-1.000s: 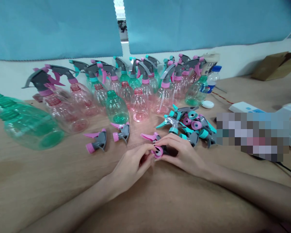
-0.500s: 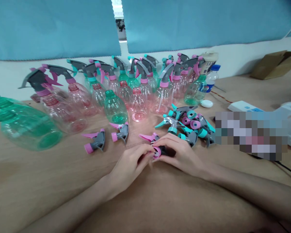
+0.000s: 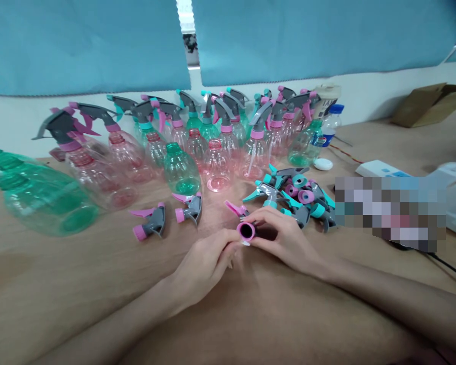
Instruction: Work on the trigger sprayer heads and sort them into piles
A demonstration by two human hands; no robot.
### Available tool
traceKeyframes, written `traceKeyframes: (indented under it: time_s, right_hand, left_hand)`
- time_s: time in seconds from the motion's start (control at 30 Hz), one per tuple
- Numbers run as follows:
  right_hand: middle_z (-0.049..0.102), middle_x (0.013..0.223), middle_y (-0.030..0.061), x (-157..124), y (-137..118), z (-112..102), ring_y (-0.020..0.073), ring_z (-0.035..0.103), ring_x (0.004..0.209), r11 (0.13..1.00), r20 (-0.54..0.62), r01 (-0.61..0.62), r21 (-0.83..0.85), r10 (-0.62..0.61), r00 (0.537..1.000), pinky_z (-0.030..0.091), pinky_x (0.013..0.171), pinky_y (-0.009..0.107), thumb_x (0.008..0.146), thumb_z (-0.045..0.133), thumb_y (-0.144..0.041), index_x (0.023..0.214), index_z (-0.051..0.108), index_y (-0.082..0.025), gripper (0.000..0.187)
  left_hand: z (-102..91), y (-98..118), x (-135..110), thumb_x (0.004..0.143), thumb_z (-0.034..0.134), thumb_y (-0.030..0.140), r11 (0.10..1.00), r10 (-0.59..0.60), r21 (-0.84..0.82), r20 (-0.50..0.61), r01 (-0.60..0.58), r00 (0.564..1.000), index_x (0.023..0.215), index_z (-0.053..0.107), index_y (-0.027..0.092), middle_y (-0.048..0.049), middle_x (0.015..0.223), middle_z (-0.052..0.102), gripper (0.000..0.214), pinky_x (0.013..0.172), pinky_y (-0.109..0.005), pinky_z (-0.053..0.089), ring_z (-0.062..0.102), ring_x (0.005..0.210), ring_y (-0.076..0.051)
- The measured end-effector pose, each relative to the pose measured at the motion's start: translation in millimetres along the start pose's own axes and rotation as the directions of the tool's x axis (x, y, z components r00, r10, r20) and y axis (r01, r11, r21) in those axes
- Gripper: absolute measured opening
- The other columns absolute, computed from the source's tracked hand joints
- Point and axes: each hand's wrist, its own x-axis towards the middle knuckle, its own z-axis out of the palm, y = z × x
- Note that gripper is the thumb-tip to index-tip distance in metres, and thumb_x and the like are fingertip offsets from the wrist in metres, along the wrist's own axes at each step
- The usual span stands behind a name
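My right hand is closed around a grey and pink trigger spray head, whose round pink collar faces me and shows a dark hollow. My left hand is closed in a pinch at the collar's left edge. A small whitish piece shows at its fingertips under the collar; its kind I cannot make out. Left of my hands, two pink and grey spray heads lie on the table. Just beyond my right hand is a pile of turquoise and pink spray heads.
Several pink and green spray bottles stand at the back, some topped with spray heads. Green bottles lean at the left. On the right are a white oval object, a white power strip, a blurred-out area and a cardboard box.
The pale insert seen in the pink collar no longer shows, and the opening looks dark. My left fingertips have drawn slightly out and down, with a whitish piece at them.
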Motion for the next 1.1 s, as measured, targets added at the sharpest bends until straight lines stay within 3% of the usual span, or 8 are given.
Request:
traceKeyframes:
  time_s: [0.33,0.67,0.9,1.1]
  right_hand:
    - [0.067,0.099,0.0020,-1.9,1.1,1.0,0.0181,0.061,0.097,0.999,0.026,0.039,-0.006,-0.038,0.999,0.051,0.082,0.034,0.081,0.065,-0.016,0.099,0.061,-0.023,0.020]
    - [0.066,0.098,0.0029,-0.9,-2.0,1.3,0.0188,0.061,0.096,0.999,0.032,0.050,-0.018,-0.050,0.998,0.051,0.081,0.033,0.082,0.066,-0.022,0.100,0.062,-0.023,0.018]
    - [0.066,0.099,0.0031,-1.9,-0.1,1.3,0.0184,0.061,0.095,0.998,0.025,0.051,-0.021,-0.051,0.998,0.053,0.078,0.033,0.082,0.065,-0.019,0.102,0.062,-0.023,0.021]
    - [0.066,0.099,0.0031,-2.4,-0.3,1.3,0.0188,0.061,0.096,1.000,0.032,0.030,-0.008,-0.030,0.999,0.054,0.080,0.033,0.080,0.068,-0.019,0.101,0.063,-0.023,0.022]
  left_hand:
    - [0.6,-0.5,3.0,0.092,0.052,0.025,0.998,-0.061,-0.005,0.025,0.061,0.998,0.096,0.058,0.020,0.0034,0.074,0.064,0.009,0.055,-0.021,0.043,0.055,0.060,-0.010]
    - [-3.0,2.6,2.8,0.092,0.049,0.019,0.999,0.044,0.029,-0.128,-0.041,0.991,0.093,0.064,0.019,-0.0015,0.083,0.066,0.015,0.063,-0.022,0.049,0.061,0.072,-0.013]
    - [-2.3,4.8,2.9,0.083,0.065,0.023,0.999,0.011,-0.048,-0.216,-0.022,0.976,0.094,0.067,0.018,-0.0028,0.088,0.065,0.013,0.059,-0.021,0.053,0.062,0.067,-0.011]
    - [0.5,2.3,0.9,0.087,0.059,0.019,1.000,-0.011,-0.008,-0.305,0.009,0.952,0.096,0.067,0.020,-0.0020,0.087,0.069,0.011,0.060,-0.019,0.054,0.064,0.073,-0.012]
